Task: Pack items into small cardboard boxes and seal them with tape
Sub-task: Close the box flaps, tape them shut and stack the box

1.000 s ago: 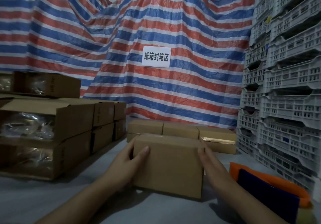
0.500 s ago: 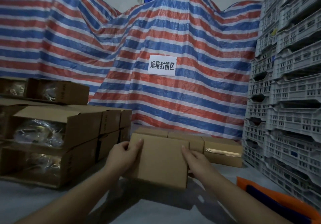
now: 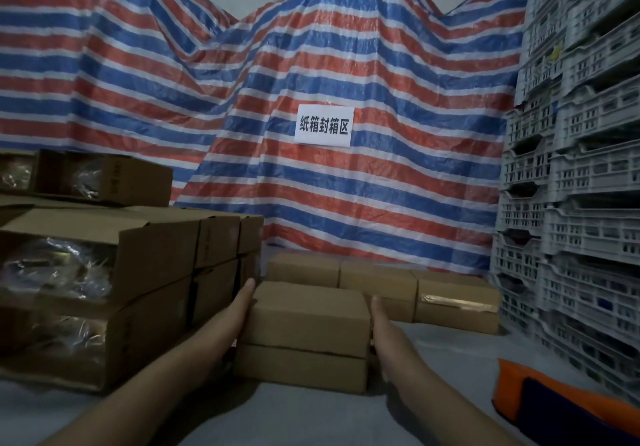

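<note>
Two small cardboard boxes sit stacked in front of me on the grey surface (image 3: 311, 418), and I have the upper box (image 3: 308, 317) between my palms. My left hand (image 3: 239, 307) lies flat against its left end, fingers straight and pointing away from me; my right hand (image 3: 379, 317) presses flat on its right end in the same way. Neither hand curls around anything; they simply clamp the box from both sides. It rests squarely on the lower box (image 3: 301, 369), edges roughly in line. Just behind stands a row of closed boxes (image 3: 377, 277), the rightmost with a strip of shiny tape (image 3: 457, 302) along its front. To my left is a stack of open cartons (image 3: 149, 265) with plastic-wrapped goods showing inside. White plastic crates (image 3: 581, 203) tower on my right, and a striped tarp (image 3: 311, 47) with a white sign (image 3: 323, 125) hangs behind.
</note>
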